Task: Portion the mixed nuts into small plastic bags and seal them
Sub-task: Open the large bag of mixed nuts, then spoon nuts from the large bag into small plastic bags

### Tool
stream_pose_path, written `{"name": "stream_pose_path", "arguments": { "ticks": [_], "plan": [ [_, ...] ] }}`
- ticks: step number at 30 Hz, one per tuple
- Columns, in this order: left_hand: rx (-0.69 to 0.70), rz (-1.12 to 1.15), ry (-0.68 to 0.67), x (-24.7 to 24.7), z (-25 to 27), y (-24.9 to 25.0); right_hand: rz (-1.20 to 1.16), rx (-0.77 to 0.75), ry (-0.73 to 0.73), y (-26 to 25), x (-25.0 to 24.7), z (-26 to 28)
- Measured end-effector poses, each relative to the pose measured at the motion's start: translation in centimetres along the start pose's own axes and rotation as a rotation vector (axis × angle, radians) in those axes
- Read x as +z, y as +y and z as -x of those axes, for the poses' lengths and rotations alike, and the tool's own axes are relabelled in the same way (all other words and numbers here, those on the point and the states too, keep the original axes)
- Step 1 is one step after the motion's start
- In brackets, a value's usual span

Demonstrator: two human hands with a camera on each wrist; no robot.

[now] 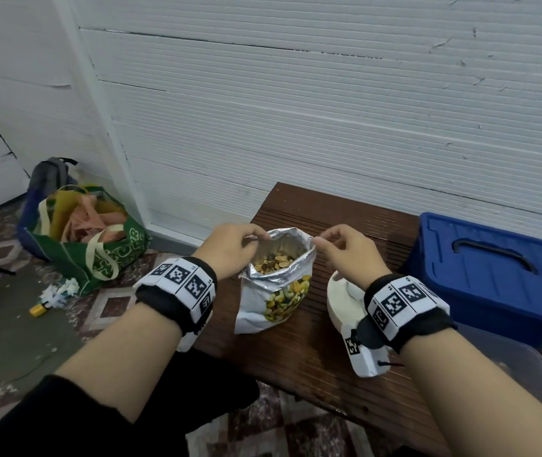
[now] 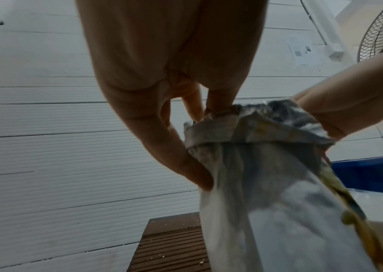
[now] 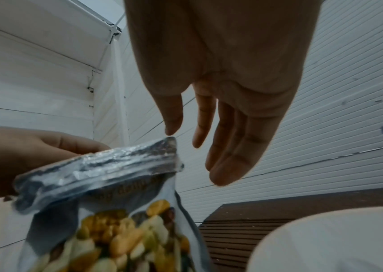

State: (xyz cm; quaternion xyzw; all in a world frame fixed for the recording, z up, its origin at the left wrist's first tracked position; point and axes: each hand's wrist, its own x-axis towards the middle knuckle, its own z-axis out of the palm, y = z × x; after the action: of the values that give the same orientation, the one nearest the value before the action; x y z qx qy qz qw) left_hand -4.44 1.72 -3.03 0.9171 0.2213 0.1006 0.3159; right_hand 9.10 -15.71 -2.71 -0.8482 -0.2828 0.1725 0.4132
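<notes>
A white mixed-nut bag (image 1: 276,301) stands on the dark brown slatted table (image 1: 312,364). Its foil top is rolled down, and the nuts (image 1: 273,262) show inside. My left hand (image 1: 256,237) pinches the left side of the rolled rim; in the left wrist view its fingertips (image 2: 216,104) clamp the fold of the bag (image 2: 267,184). My right hand (image 1: 317,239) is at the rim's right corner. In the right wrist view, that hand (image 3: 183,136) has relaxed, spread fingers, with the thumb tip just above the bag's (image 3: 106,230) foil corner. No small plastic bags are in view.
A white bowl-like container (image 1: 342,301) sits on the table under my right wrist. A blue lidded plastic box (image 1: 494,275) stands to the right. On the floor at left are a green tote bag (image 1: 91,252) and paper scraps (image 1: 60,291). A white panelled wall runs close behind the table.
</notes>
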Motion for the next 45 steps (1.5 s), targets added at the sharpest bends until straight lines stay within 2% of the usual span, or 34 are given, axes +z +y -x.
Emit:
{"name": "stream_pose_path", "arguments": {
  "ticks": [2,5,8,14,23,25,29,34,40,43,45],
  "plan": [
    [0.016,-0.001,-0.008,0.3,0.0,0.0,0.193,0.046,-0.024,1.5,-0.7,0.7],
    [0.031,0.011,0.001,1.1,0.1,-0.2,0.477,0.096,-0.158,3.8,-1.0,2.1],
    [0.016,0.080,0.027,1.6,0.3,-0.3,0.637,0.125,-0.240,5.8,-0.1,3.1],
    [0.021,0.137,0.101,2.1,0.8,0.1,0.666,0.084,-0.214,7.0,1.8,4.7],
    [-0.031,0.134,0.140,2.4,1.4,0.9,0.585,0.003,-0.304,6.2,3.8,7.1],
    [-0.041,0.131,0.147,2.5,1.5,1.0,0.520,-0.003,-0.254,5.8,3.2,7.5],
    [-0.050,0.125,0.146,2.5,1.6,1.1,0.526,0.100,-0.051,5.9,-0.1,8.0],
    [-0.069,0.132,0.144,2.6,1.6,1.1,0.719,0.225,-0.182,6.4,-0.7,9.0],
    [-0.086,0.121,0.134,2.6,1.7,1.3,0.660,0.245,-0.173,6.2,0.2,9.1],
    [-0.094,0.124,0.133,2.5,1.7,1.3,0.645,0.228,-0.125,5.9,0.0,8.9],
    [-0.100,0.135,0.135,2.5,1.7,1.1,0.635,0.208,-0.017,5.7,-0.6,8.6]
  ]
}}
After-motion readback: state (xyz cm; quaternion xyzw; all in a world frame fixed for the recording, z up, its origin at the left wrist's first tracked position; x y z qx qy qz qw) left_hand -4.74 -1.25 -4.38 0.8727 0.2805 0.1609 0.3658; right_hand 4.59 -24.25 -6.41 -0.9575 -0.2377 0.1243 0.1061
